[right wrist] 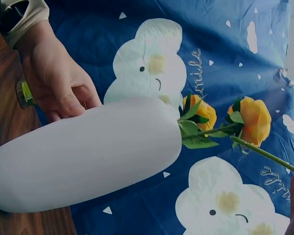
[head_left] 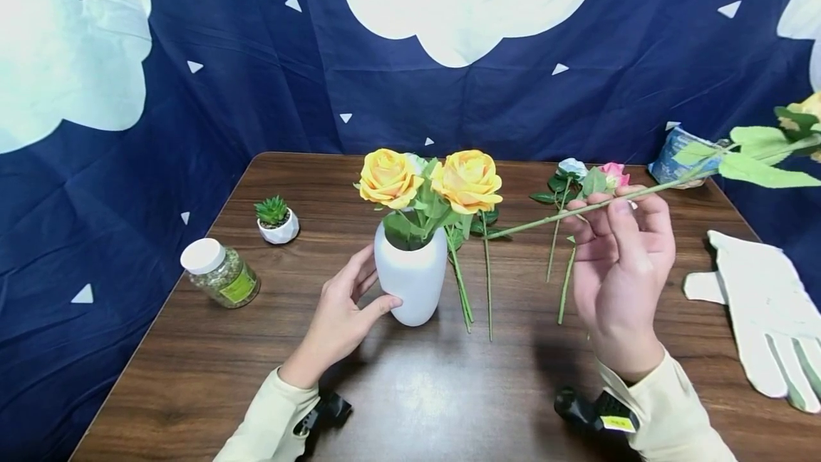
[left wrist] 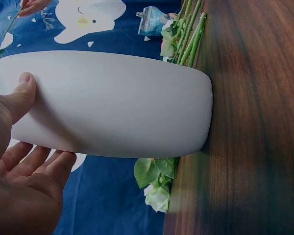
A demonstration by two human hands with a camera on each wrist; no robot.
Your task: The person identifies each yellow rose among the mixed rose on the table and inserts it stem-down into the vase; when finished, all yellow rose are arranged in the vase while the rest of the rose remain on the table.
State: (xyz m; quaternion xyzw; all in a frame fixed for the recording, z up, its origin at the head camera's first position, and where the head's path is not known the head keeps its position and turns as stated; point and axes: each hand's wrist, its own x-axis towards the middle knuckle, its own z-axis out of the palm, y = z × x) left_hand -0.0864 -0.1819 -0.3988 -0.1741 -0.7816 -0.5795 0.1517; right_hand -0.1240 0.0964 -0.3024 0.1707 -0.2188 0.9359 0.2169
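While the left hand (head_left: pixel 340 312) cups the white vase (head_left: pixel 411 276) at frame center, thumb and fingers curled against its side, 2 yellow roses (head_left: pixel 430 180) stand in it. Right of center, the right hand (head_left: pixel 618 262) pinches a long flower stem (head_left: pixel 641 193), held nearly level above the table (head_left: pixel 449 391).

Dark wood-grain bench (head_left: pixel 449 391), rounded far corners. Behind and on both sides, navy cloth backdrop (head_left: pixel 244 91) with big white cartoon clouds and small white triangles. Even, bright light.
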